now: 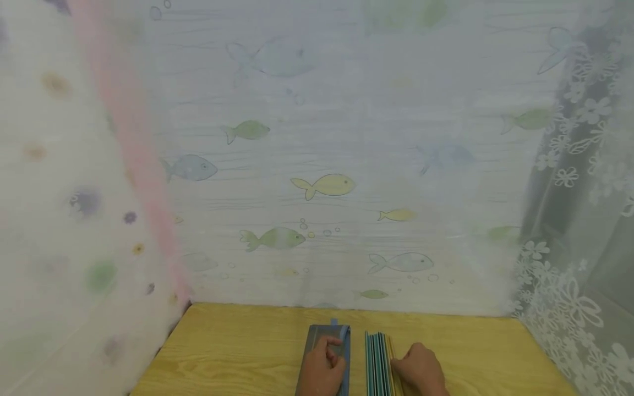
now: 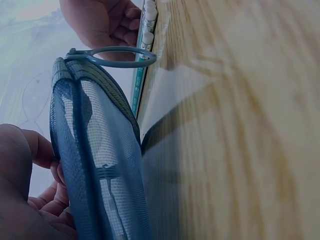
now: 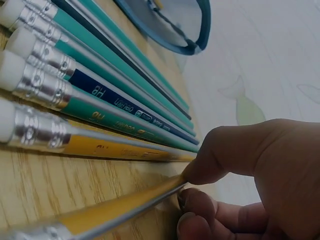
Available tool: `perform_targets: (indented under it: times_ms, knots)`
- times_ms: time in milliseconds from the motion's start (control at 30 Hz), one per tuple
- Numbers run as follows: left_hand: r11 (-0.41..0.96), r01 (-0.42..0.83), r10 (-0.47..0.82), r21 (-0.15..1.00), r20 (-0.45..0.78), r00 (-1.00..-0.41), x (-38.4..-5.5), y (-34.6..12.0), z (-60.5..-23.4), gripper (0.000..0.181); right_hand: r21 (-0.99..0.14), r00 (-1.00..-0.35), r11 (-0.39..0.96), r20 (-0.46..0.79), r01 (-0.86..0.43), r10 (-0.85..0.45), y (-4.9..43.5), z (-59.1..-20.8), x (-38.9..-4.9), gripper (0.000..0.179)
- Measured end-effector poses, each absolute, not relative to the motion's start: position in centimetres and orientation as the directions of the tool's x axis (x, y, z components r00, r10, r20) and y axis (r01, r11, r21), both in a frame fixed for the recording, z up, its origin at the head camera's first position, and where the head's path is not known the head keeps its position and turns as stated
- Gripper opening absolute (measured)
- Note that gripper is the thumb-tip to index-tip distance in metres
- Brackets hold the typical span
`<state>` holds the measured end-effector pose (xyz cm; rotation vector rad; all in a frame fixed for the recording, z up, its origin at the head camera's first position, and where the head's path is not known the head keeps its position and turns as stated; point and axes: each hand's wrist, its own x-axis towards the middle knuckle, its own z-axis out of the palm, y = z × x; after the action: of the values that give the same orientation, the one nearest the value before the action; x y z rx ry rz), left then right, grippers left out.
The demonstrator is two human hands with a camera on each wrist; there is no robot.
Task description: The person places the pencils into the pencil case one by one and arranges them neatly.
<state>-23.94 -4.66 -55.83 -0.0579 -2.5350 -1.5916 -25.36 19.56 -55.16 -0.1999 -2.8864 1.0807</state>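
A blue-grey mesh pencil case [image 1: 322, 331] with a zipper lies on the table. My left hand [image 1: 324, 366] is over it, and in the left wrist view the fingers [image 2: 42, 150] hold its upper edge. To the right lies a row of pencils [image 1: 377, 363], green, dark blue and yellow, with white erasers on silver ferrules. At the row's right side, my right hand [image 1: 421, 368] pinches a yellow pencil [image 3: 125, 205] between thumb and fingers. That pencil sits slightly apart from another yellow pencil [image 3: 120, 146] at the row's edge.
The wood-grain table [image 1: 238, 341] meets a pale wall covering [image 1: 322, 137] printed with fish. A flowered sheet [image 1: 74, 247] hangs at the left, and a lace curtain [image 1: 584, 297] at the right. The case's zipper pull ring [image 2: 122, 64] sticks out towards the pencils.
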Motion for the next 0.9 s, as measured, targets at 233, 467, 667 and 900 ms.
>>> perform_targets:
  times_ms: [233, 467, 667, 900]
  knots:
    - [0.433, 0.103, -0.049, 0.896, 0.138, -0.989, -24.1, -4.6, -55.8, 0.033, -0.602, -0.987, 0.787, -0.016, 0.135, 0.157, 19.4, -54.3, -25.0, 0.032]
    - [0.425, 0.106, -0.046, 0.899, 0.138, -0.989, -24.0, -4.6, -55.6, 0.033, -0.599, -0.986, 0.788, -0.011, 0.142, 0.169, 19.6, -54.0, -25.0, 0.030]
    - [0.429, 0.114, -0.037, 0.896, 0.144, -0.989, -24.0, -4.6, -55.5, 0.033, -0.595, -0.986, 0.791, -0.006, 0.140, 0.169, 20.0, -54.0, -24.9, 0.032]
    - [0.408, 0.120, -0.019, 0.905, 0.140, -0.990, -23.9, -4.6, -55.4, 0.033, -0.581, -0.982, 0.800, 0.006, 0.151, 0.190, 19.7, -54.0, -24.8, 0.028]
